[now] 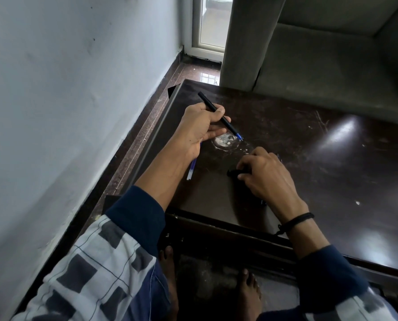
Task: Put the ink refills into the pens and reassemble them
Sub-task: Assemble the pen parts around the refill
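My left hand (201,125) grips a black pen barrel (225,122) above the dark table (332,163); the blue tip of a refill (239,136) sticks out of the barrel's lower end. Under my left wrist lie loose blue-and-clear ink refills (191,170) on the table. To the right, my right hand (266,174) rests low on the table with its fingers curled round a small black pen part (233,173). More black pen pieces (262,202) peek out from beneath that wrist, mostly hidden.
A white scuffed ring mark (224,141) sits on the tabletop between my hands. A pale wall (66,100) runs close along the table's left edge. A grey sofa (332,54) stands behind the table's far side. My bare feet (249,295) are under the near edge.
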